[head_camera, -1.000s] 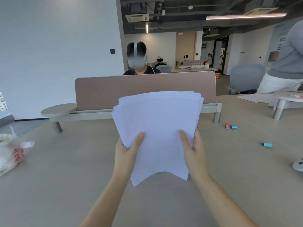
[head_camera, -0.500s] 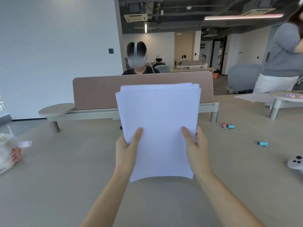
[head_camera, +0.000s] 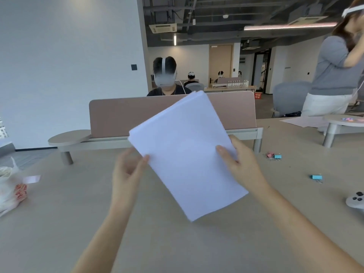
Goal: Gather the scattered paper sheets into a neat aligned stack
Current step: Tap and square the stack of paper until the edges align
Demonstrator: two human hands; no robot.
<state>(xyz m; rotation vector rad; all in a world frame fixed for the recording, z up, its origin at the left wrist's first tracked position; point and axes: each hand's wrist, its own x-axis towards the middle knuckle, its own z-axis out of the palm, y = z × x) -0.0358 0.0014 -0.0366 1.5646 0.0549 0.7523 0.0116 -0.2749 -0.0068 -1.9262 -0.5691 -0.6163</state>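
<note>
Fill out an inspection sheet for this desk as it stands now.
Surface: beige table, mostly bare.
Job's things: paper stack held tilted above the table, edges nearly aligned.
Clutter: binder clips, blue clip, white controller, plastic bag.
Hands: left hand at the stack's left edge, blurred; right hand gripping its right edge.
Cables: nothing seen on the table.
Surroundings: pink divider; seated person behind; another standing at right.

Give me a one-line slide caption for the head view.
Both hands, left hand and right hand, hold a tilted paper stack above the table.
</note>
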